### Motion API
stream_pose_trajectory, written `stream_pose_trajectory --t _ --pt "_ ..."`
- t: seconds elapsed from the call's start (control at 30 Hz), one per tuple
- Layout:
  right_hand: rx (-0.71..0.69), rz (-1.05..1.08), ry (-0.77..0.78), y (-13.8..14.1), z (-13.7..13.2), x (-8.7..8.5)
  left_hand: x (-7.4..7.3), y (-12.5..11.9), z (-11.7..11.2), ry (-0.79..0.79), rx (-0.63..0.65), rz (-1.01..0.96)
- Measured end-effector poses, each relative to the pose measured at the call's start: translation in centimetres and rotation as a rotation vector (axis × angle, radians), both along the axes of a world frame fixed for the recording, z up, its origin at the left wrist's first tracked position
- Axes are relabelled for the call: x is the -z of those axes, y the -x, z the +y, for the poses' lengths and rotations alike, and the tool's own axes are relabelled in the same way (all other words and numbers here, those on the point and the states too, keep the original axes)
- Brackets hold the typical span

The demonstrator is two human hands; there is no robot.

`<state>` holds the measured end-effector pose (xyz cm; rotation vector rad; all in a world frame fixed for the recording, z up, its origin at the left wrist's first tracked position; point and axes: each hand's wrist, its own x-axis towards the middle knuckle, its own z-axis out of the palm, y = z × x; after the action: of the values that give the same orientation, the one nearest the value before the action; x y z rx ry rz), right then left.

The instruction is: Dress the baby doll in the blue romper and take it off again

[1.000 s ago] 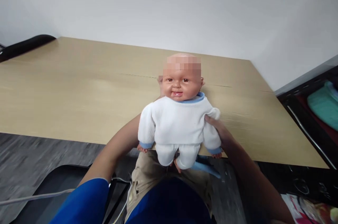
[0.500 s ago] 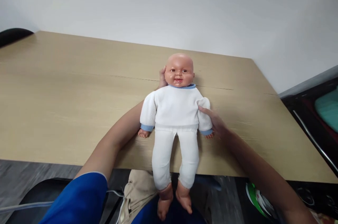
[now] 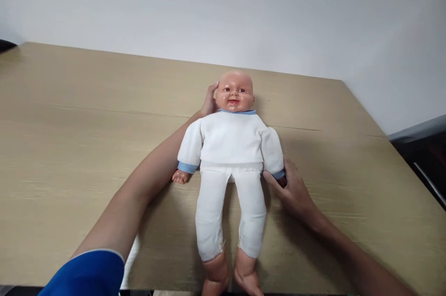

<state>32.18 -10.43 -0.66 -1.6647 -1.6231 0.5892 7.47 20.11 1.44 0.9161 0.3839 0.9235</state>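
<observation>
Centre frame, I seem to be positioning a doll (image 3: 232,140): left hand (image 3: 209,102) behind its head (image 3: 235,92), grip hidden; right hand (image 3: 292,189) spread around its cuff (image 3: 279,174). Release calls for easing out gently.

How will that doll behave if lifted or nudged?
The doll may flop at the body, as its white outfit looks soft and creased. Its glossy head looks hard and may slip against the left hand. Lying face-up on the table, it seems unlikely to roll.

Doll (image 3: 232,140) on table (image 3: 87,170), left hand (image 3: 210,101) touching head (image 3: 236,96).
</observation>
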Motion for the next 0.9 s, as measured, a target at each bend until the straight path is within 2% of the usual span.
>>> stream_pose_trajectory --t 0.1,0.2,0.33,0.53,0.67,0.9 --pt "0.005 -0.072 -0.019 -0.2 -0.3 0.6 2.1 0.3 2.6 0.06 -0.034 -0.029" --pt "-0.011 -0.121 -0.041 -0.3 -0.5 1.0 3.0 0.6 3.6 0.078 -0.049 -0.024" --pt "-0.016 -0.153 -0.086 -0.3 -0.6 1.2 2.8 0.6 3.0 0.083 -0.012 0.013" --pt "-0.011 -0.131 -0.072 -0.4 -0.6 1.1 1.9 0.8 2.3 0.074 0.075 0.077" --pt "-0.015 -0.151 -0.077 -0.4 -0.7 0.9 2.0 1.0 2.6 0.057 0.12 0.112" --pt "-0.038 -0.171 -0.086 -0.4 -0.6 0.5 2.3 1.0 2.7 0.056 0.124 0.126"
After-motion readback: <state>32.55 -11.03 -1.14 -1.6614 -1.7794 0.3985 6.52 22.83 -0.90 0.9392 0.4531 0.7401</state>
